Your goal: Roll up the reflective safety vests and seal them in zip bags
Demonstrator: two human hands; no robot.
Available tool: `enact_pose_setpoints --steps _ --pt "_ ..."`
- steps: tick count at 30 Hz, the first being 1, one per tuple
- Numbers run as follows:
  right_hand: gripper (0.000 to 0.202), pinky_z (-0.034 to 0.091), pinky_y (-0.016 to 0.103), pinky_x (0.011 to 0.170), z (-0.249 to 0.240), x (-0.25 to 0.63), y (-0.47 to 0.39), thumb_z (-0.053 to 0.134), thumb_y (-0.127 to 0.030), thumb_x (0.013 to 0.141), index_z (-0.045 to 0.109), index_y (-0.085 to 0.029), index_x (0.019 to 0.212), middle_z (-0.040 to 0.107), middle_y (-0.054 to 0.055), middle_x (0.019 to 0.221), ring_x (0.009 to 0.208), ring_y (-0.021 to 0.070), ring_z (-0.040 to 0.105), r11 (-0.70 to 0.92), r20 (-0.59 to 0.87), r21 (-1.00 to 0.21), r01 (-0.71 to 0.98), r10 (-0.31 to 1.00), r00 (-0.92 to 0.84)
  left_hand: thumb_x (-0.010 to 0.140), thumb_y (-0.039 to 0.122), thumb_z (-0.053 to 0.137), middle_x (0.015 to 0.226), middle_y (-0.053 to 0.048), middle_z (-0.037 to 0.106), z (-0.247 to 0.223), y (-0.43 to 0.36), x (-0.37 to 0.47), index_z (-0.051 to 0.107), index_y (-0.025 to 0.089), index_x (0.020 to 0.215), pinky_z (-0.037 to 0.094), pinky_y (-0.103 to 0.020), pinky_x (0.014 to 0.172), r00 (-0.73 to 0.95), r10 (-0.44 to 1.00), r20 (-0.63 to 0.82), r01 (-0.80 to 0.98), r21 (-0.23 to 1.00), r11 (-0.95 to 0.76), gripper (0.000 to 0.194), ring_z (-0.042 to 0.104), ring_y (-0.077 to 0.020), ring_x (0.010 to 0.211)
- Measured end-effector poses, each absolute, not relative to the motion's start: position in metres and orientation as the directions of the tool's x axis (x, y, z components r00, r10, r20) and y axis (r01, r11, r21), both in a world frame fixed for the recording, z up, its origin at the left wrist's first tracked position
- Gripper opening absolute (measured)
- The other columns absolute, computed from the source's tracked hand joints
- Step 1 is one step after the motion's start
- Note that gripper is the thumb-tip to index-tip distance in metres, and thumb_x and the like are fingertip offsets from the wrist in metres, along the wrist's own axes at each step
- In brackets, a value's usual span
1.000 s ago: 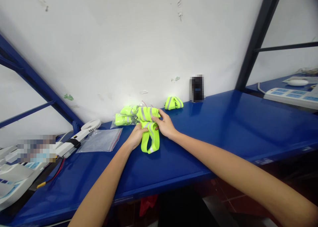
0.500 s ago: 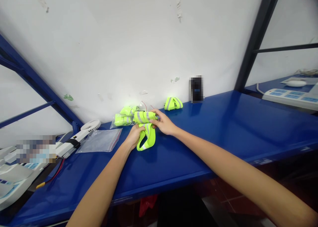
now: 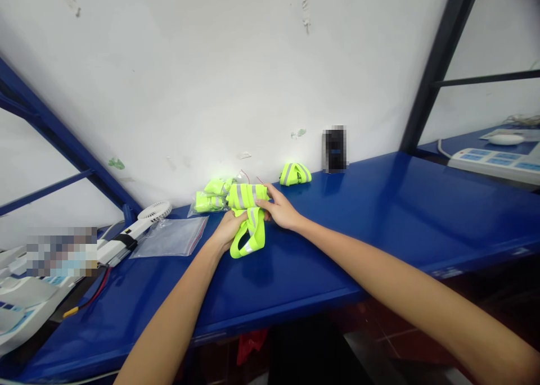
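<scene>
I hold a lime-yellow reflective strap over the blue tabletop, its loop toward 6 o'clock. My left hand, at 8, pinches the strap above that loop; my right hand, at 3, grips the wound bundle's end. Around the strap, my remote feed shows a clear zip bag between 8 and 9, a white fan beyond, bagged straps near 10, and a folded strap at 2.

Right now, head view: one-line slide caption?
Left hand and right hand hold a fluorescent yellow reflective strap at a blue table, a clear zip-lock bag lying to their left.
</scene>
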State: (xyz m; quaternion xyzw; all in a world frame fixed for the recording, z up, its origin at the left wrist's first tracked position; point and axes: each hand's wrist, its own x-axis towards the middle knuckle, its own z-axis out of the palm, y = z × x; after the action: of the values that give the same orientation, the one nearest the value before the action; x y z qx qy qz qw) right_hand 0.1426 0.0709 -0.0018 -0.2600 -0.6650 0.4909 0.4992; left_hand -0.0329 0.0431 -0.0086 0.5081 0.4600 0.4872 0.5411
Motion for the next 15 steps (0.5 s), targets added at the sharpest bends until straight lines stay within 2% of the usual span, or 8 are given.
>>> enact_pose_setpoints --steps 4,8,11,15 --pt "0.036 0.043 0.023 0.041 -0.0045 0.1435 0.0756 0.06 -0.04 0.088 0.054 -0.025 0.121 0.063 0.0 0.09 0.044 0.0067 0.047 0.362 0.378 -0.926 -0.111 0.862 -0.337 0.063 0.033 0.085 0.086 -0.011 0.076 -0.0023 0.0379 -0.0278 0.071 0.011 0.099 0.054 -0.032 0.072 0.103 0.994 -0.023 -0.028 0.999 0.026 0.045 0.071 -0.0274 0.085" --pt "0.042 0.043 0.023 0.042 -0.0034 0.1445 0.0728 0.059 -0.042 0.088 0.052 -0.026 0.126 0.064 0.002 0.099 0.045 0.0068 0.047 0.372 0.38 -0.924 -0.09 0.857 -0.349 0.059 0.035 0.087 0.085 -0.011 0.076 -0.0006 0.0348 -0.024 0.072 0.011 0.096 0.053 -0.032 0.071 0.09 0.996 -0.001 -0.032 0.999 0.004 0.046 0.07 -0.029 0.088" --pt "0.044 0.048 0.026 0.054 -0.0022 0.1453 0.0692 0.058 -0.042 0.09 0.05 -0.025 0.13 0.064 0.003 0.104 0.056 0.0104 0.053 0.49 0.475 -0.87 -0.052 0.806 -0.353 0.059 0.034 0.087 0.082 -0.01 0.076 -0.0024 0.0349 -0.024 0.072 0.011 0.092 0.053 -0.033 0.071 0.073 0.997 0.021 -0.055 0.998 -0.017 0.043 0.07 -0.0299 0.089" --pt "0.04 0.05 0.035 0.079 0.0002 0.1477 0.0664 0.057 -0.035 0.091 0.051 -0.022 0.128 0.063 0.006 0.106 0.081 0.0194 0.059 0.686 0.613 -0.722 0.09 0.695 -0.376 0.057 0.03 0.088 0.081 -0.01 0.076 -0.0058 0.0374 -0.0255 0.072 0.011 0.091 0.054 -0.035 0.075 0.051 0.998 0.033 -0.11 0.994 -0.027 0.042 0.07 -0.0303 0.089"
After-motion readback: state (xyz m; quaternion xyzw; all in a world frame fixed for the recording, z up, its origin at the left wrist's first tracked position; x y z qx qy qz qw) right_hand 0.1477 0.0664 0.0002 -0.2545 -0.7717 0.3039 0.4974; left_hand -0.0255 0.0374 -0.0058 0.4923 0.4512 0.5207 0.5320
